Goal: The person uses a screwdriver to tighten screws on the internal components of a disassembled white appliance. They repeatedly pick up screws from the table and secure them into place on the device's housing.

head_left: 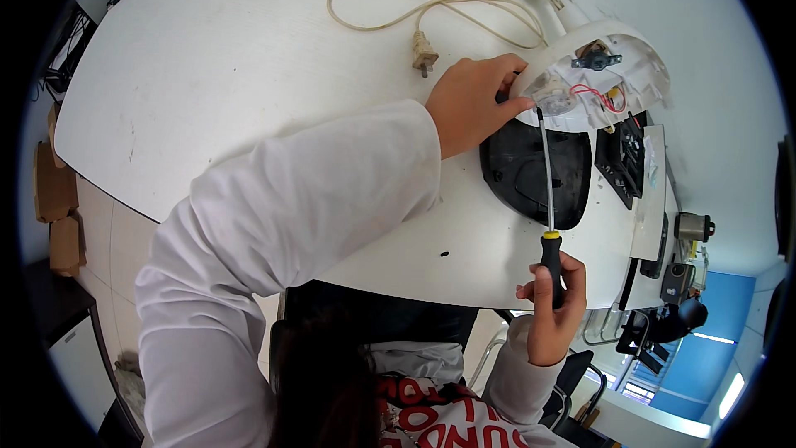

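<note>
A white electric fan lies on its side on the table, and its hollow base [640, 43] faces me with red wires and a dark part inside. My left hand [477, 99] grips the base's left rim, fingers behind it and thumb at the lower edge. In my right hand [557, 303] is a screwdriver [548, 187] with a black and yellow handle and a long metal shaft. Its tip meets the lower edge of the base beside my left thumb; whether it sits in a screw I cannot make out. Under the shaft lies a black plastic base cover [518, 168].
A cream power cord [373, 28] loops at the back, its plug [424, 56] near my left wrist. A black tray [622, 162] with small items stands to the right. One tiny dark piece [444, 254] lies near the front edge. A person [681, 321] is far off at right.
</note>
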